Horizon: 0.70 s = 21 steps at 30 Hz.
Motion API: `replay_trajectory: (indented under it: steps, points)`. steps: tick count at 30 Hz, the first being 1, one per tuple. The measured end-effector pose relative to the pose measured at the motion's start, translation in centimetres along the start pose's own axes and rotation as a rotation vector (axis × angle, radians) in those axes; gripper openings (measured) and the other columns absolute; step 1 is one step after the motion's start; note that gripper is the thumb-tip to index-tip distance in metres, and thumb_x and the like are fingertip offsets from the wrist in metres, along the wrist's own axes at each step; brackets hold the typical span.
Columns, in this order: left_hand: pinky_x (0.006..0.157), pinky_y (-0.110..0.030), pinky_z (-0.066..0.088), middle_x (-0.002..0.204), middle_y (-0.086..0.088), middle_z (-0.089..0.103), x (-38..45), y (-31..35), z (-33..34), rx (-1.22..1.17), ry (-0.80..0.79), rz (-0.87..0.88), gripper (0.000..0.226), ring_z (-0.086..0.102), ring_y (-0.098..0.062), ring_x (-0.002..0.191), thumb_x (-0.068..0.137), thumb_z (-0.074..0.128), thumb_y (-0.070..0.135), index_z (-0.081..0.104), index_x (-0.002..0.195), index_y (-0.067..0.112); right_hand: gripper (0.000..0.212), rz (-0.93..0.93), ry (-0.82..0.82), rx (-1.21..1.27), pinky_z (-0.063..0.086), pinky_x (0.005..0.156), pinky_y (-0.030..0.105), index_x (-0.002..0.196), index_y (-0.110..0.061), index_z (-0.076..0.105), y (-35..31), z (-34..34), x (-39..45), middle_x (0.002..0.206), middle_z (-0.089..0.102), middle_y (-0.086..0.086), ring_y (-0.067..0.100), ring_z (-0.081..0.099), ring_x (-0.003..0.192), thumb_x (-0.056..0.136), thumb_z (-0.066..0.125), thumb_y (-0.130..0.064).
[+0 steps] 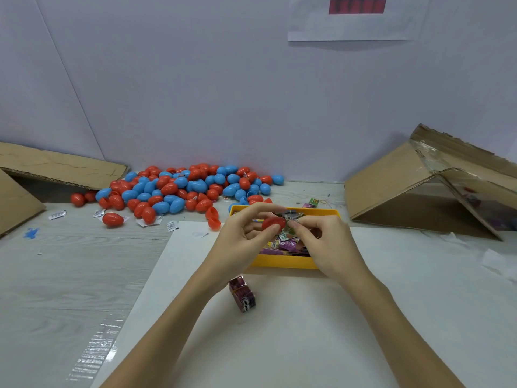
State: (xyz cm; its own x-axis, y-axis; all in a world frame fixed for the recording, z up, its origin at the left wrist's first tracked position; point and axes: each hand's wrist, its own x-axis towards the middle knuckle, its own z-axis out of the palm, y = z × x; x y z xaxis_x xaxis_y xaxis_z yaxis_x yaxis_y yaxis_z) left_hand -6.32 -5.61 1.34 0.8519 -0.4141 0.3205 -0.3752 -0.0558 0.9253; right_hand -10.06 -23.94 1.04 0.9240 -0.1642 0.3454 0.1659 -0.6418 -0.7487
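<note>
Both left hand [240, 236] and right hand [327, 242] pinching red egg [273, 224] over yellow tray [282, 261], egg pile [179, 189] behind

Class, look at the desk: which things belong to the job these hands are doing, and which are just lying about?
In the job: red egg, held by the left hand, with the right hand pinching at it; yellow tray; packets in it.
Lying about: pile of red and blue eggs, untouched; banded bundle; cardboard boxes; paper slips.
</note>
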Motion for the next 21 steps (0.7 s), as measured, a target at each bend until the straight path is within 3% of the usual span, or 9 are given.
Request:
replay_trajectory:
  steps: [3,6,10,18,21]
  points:
    - [0.083,-0.018,0.056,0.113,0.004,0.072,0.08,-0.11,0.10,-0.015,0.038,-0.022,0.039,0.071,-0.007,0.100,0.094,0.073,0.015,0.062,0.130,0.025,0.024,0.001,-0.014,0.012,0.048,0.068,0.033,0.090,-0.021,0.080,-0.13,-0.05,-0.09,0.068,0.067,-0.005,0.010,0.059,0.069,0.100,0.063,-0.034]
    - [0.083,-0.018,0.056,0.109,0.005,0.074,0.15,-0.04,0.20,-0.022,0.094,-0.024,0.031,0.071,-0.005,0.099,0.091,0.076,0.015,0.064,0.120,0.019,0.026,0.002,-0.015,-0.015,0.046,0.064,0.033,0.082,-0.022,0.077,-0.09,-0.14,-0.09,0.064,0.066,-0.002,0.014,0.058,0.065,0.101,0.063,-0.034]
    - [0.089,-0.025,0.058,0.106,0.006,0.076,0.13,-0.01,0.08,0.029,0.090,0.014,0.021,0.071,-0.011,0.102,0.092,0.075,0.020,0.070,0.112,0.020,0.026,0.005,-0.022,-0.092,0.037,0.057,0.015,0.077,-0.027,0.070,-0.18,-0.06,-0.08,0.060,0.058,-0.013,0.000,0.055,0.062,0.101,0.063,-0.033]
    - [0.087,-0.023,0.058,0.107,0.005,0.074,0.07,-0.13,0.34,0.095,0.093,0.050,0.021,0.071,-0.012,0.101,0.092,0.075,0.019,0.071,0.113,0.018,0.027,0.000,0.007,-0.185,0.039,0.060,0.025,0.088,-0.019,0.079,-0.09,-0.05,-0.20,0.071,0.068,-0.001,0.012,0.057,0.068,0.101,0.063,-0.036]
    - [0.086,-0.023,0.058,0.108,0.005,0.073,0.04,-0.15,0.45,0.118,0.081,0.062,0.021,0.070,-0.013,0.101,0.092,0.075,0.019,0.071,0.113,0.019,0.027,-0.003,-0.007,-0.203,0.035,0.056,0.021,0.086,-0.018,0.078,-0.14,0.03,-0.19,0.067,0.065,-0.004,0.010,0.054,0.064,0.101,0.063,-0.035]
